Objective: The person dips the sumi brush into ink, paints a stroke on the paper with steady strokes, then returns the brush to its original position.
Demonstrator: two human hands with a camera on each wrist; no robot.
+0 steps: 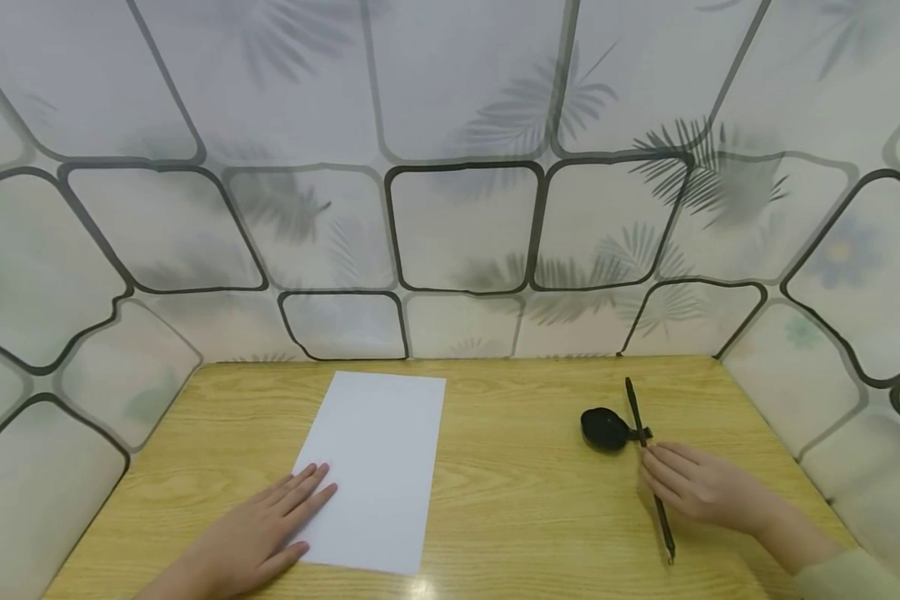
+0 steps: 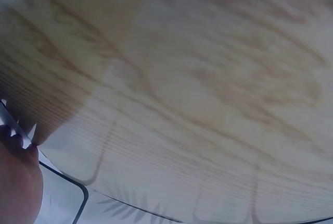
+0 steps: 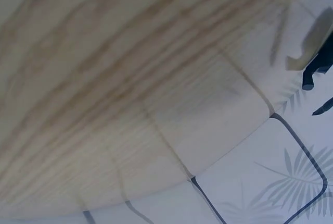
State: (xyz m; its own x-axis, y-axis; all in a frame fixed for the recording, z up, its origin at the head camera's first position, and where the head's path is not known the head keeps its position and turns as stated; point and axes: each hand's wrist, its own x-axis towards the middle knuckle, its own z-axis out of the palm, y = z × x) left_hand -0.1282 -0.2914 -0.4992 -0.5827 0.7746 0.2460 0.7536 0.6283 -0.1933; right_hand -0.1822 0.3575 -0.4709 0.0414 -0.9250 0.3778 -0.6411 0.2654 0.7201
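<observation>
A white sheet of paper (image 1: 378,467) lies on the wooden table, left of centre. My left hand (image 1: 262,525) rests on its left edge with fingers spread; in the left wrist view only part of that hand (image 2: 21,182) shows at the lower left. At the right, my right hand (image 1: 693,483) holds a slim black writing brush (image 1: 663,521) by its middle, fingers bent over it. The brush's far part crosses the short handle of a small round black dish (image 1: 603,429). In the right wrist view, the dish's handle (image 3: 309,78) and brush tip (image 3: 323,108) appear at the right edge.
The wooden table (image 1: 510,467) ends at a patterned cloth wall (image 1: 461,225) with leaf prints, which rises at the back and both sides. Bare tabletop lies between the paper and the dish.
</observation>
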